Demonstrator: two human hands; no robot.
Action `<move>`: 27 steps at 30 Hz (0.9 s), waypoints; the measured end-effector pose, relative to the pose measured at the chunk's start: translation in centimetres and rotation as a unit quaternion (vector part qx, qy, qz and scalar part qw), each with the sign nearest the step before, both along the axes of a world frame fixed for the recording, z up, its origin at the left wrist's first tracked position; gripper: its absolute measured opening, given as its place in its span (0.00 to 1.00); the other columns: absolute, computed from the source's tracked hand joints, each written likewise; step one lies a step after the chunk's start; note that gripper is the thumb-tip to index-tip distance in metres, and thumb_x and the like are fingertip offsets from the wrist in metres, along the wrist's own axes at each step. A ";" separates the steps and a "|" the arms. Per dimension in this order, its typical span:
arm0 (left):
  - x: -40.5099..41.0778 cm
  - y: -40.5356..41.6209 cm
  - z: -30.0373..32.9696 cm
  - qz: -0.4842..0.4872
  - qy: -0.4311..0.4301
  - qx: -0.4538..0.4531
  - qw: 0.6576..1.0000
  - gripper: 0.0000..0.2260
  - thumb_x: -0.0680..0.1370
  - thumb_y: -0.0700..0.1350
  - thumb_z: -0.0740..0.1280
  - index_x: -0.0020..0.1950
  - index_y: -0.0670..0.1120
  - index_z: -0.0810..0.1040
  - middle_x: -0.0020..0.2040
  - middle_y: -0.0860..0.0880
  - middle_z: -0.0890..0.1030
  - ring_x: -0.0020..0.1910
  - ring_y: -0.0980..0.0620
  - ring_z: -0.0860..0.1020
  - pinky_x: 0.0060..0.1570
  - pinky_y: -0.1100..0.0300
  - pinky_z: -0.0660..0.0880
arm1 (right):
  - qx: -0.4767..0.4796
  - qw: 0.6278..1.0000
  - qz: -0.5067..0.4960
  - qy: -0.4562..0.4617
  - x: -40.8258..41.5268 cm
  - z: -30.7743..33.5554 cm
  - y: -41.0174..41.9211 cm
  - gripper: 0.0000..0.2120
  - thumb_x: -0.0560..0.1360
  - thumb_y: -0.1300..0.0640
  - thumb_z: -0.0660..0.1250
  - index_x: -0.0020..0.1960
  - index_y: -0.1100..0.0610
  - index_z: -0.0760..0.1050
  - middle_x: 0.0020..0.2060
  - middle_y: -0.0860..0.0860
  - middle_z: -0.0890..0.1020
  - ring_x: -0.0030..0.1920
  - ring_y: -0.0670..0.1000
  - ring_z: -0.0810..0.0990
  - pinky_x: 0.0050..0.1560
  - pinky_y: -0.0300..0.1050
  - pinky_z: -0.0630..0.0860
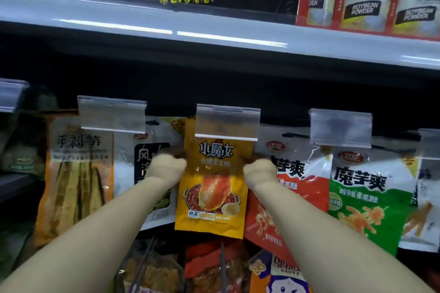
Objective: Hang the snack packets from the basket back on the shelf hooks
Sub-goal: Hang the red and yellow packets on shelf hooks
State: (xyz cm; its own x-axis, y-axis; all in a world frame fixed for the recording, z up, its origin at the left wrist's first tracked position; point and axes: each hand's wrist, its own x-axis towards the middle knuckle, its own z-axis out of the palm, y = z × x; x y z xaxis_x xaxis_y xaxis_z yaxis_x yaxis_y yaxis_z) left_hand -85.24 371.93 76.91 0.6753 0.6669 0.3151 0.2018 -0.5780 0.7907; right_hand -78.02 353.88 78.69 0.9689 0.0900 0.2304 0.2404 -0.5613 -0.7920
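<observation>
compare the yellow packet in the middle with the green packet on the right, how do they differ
The yellow packet is gripped at its upper edges by the left hand and right hand; the green packet hangs untouched. The yellow one shows a hotpot picture, the green one orange strips. The yellow one hangs straight, the green one tilts. Both sit below clear price tag holders.
</observation>
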 end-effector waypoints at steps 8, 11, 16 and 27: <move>-1.7 0.2 -1.8 -0.005 -0.074 -0.035 0.997 0.09 0.77 0.45 0.67 0.55 0.46 0.81 0.47 0.46 0.82 0.45 0.47 0.79 0.43 0.60 0.74 | 0.067 0.998 0.000 -0.011 -1.1 -1.7 -0.6 0.11 0.76 0.56 0.66 0.53 0.63 0.77 0.50 0.59 0.82 0.46 0.58 0.79 0.42 0.42 0.70; -3.1 1.0 -2.6 -0.021 -0.086 -0.040 0.995 0.07 0.76 0.47 0.68 0.53 0.47 0.80 0.41 0.52 0.82 0.44 0.49 0.81 0.49 0.56 0.77 | 0.095 0.995 0.026 -0.011 -2.4 -2.1 -0.9 0.06 0.76 0.59 0.67 0.49 0.61 0.73 0.44 0.56 0.81 0.45 0.56 0.79 0.42 0.42 0.71; -6.0 0.9 -2.8 -0.052 -0.123 -0.061 0.989 0.04 0.77 0.43 0.68 0.51 0.47 0.79 0.37 0.53 0.80 0.34 0.54 0.77 0.30 0.65 0.71 | 0.105 0.992 0.012 -0.065 -5.7 -2.8 -1.0 0.10 0.75 0.64 0.66 0.56 0.59 0.73 0.40 0.52 0.81 0.49 0.58 0.81 0.52 0.53 0.78; -12.7 -0.6 -3.7 -0.121 -0.044 0.036 0.991 0.05 0.77 0.48 0.67 0.42 0.54 0.77 0.39 0.52 0.81 0.40 0.50 0.81 0.40 0.57 0.77 | 0.073 0.996 -0.022 -0.053 -13.4 -4.7 -4.3 0.14 0.77 0.59 0.65 0.62 0.58 0.72 0.43 0.51 0.79 0.47 0.56 0.80 0.47 0.47 0.76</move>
